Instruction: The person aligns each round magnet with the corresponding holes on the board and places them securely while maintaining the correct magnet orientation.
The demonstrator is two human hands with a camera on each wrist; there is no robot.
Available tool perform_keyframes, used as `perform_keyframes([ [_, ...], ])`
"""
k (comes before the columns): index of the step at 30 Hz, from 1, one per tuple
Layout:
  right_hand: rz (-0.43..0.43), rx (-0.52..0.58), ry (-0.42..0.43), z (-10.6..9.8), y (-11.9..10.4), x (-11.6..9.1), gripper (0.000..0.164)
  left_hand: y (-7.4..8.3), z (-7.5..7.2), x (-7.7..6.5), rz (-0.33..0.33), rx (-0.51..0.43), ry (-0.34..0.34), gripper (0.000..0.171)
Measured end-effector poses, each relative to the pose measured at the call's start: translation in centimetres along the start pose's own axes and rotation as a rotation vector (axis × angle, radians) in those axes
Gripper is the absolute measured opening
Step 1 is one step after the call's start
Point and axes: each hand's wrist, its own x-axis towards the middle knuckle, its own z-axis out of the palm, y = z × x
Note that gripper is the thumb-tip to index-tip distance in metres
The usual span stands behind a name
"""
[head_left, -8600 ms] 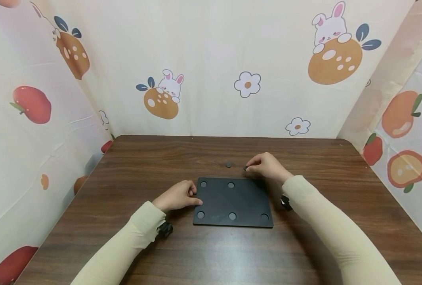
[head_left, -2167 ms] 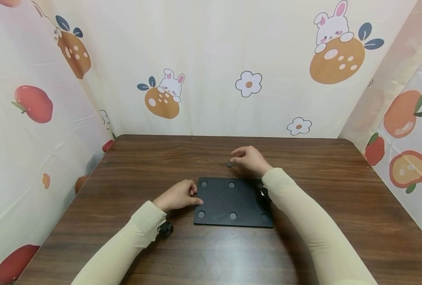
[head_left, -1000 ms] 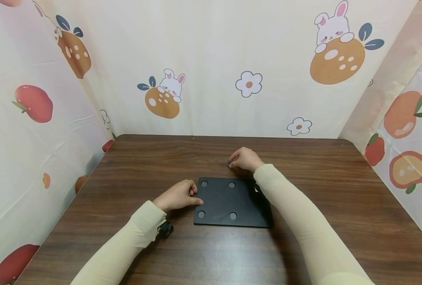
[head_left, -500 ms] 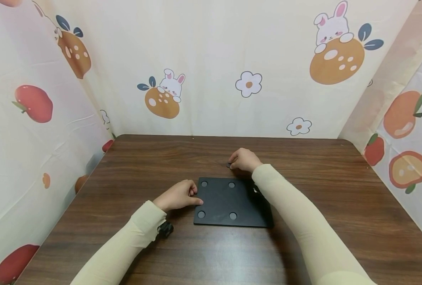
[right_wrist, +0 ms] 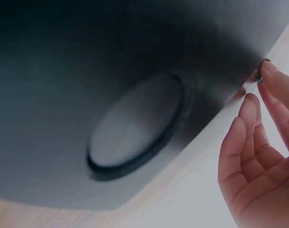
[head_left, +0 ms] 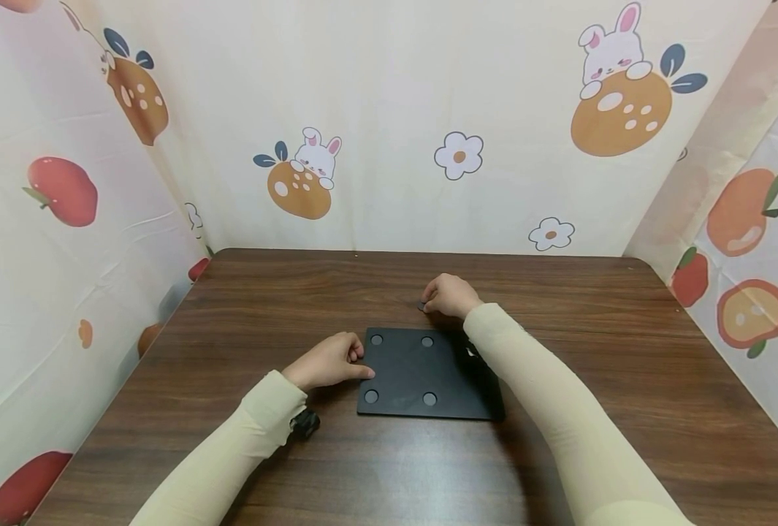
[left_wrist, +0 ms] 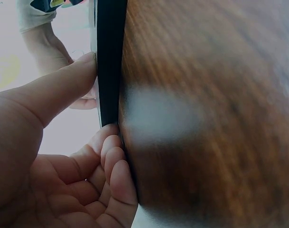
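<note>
A flat black board (head_left: 402, 372) with round recesses lies on the table. My left hand (head_left: 326, 361) holds its left edge. In the left wrist view, the thumb lies on the board's face and the curled fingers touch the edge of the board (left_wrist: 111, 61). Just beyond the far edge, my right hand (head_left: 452, 296) pinches a small dark disc (head_left: 421, 306) at the tabletop. The right wrist view shows the disc (right_wrist: 260, 75) between thumb and forefinger, with one round recess (right_wrist: 135, 123) close by. My right forearm hides the board's right side.
The brown wooden table (head_left: 283, 292) carries the board. A patterned curtain (head_left: 389, 183) stands behind it and along both sides. A black wrist camera (head_left: 305, 424) sits below my left cuff.
Earlier my right hand held a disc farther right while another lay on the table. It has since moved left and now pinches the disc there. My left hand stays put.
</note>
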Motion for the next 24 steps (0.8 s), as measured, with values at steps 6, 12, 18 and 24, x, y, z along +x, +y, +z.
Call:
perform_keyframes([
  [6,-0.010,-0.019,0.000,-0.01,0.04,-0.01,0.015,-0.01,0.00,0.00,0.000,0.004,-0.002,0.038],
  [12,-0.024,-0.038,0.010,0.04,0.15,-0.03,0.014,-0.03,0.06,0.08,-0.004,-0.003,-0.001,0.037],
  [18,-0.046,-0.040,0.029,-0.17,0.20,-0.34,0.017,-0.03,0.05,0.07,0.001,0.000,0.002,0.037],
  [24,-0.091,-0.002,0.057,-0.53,0.22,-0.84,0.016,-0.10,0.05,0.14,0.007,0.008,0.009,0.037],
])
